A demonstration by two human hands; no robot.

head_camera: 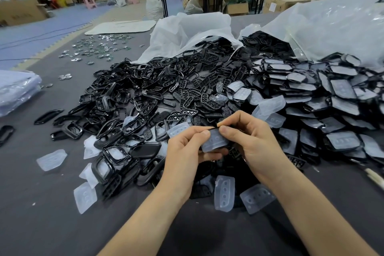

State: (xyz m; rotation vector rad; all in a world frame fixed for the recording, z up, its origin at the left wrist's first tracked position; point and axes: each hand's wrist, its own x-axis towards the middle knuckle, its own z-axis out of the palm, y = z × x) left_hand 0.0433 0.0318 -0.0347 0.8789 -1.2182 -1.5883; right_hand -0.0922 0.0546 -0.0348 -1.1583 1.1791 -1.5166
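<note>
My left hand and right hand both pinch a translucent button pad seated on a black shell piece, held just above the desk, near the black parts pile.

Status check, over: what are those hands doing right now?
Both busy: left hand and right hand pinching one clear rubber pad. Heap of black frames just beyond, not in the way.

The left hand and right hand are being shown bare, the forearms being left uncovered to the near edge, the nails being kept short.
</note>
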